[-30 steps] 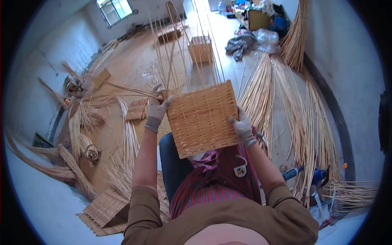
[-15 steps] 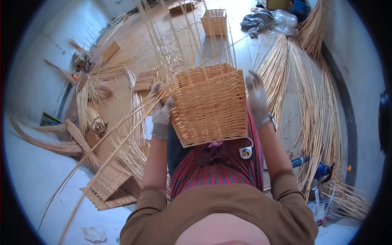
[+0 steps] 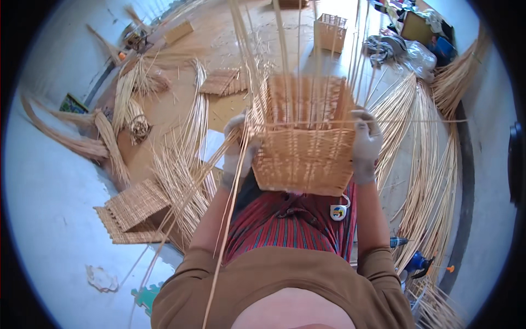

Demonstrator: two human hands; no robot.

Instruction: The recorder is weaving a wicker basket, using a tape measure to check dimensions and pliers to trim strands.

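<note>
A half-woven wicker basket is held up before my waist, its opening facing up and away. Tall stakes rise from its far rim, somewhat blurred. In a pale glove, my left hand grips the basket's left side, where long loose weaving strands trail down toward my lap. My right hand, gloved too, is closed on the right side, its fingers curled at the upper edge. A thin strand runs across the front rim and sticks out to the right. Beneath the basket, a white tape measure lies against my red striped cloth.
Bundles of long strands spread over the floor at right. On the left lie more bundles and woven panels. A finished-looking basket stands at the back, near a grey cloth. A blue tool sits low at right.
My right hand has come in from beside the basket and taken hold of its right side. The basket has tipped to show its inside, and the loose strands swung toward my lap.
</note>
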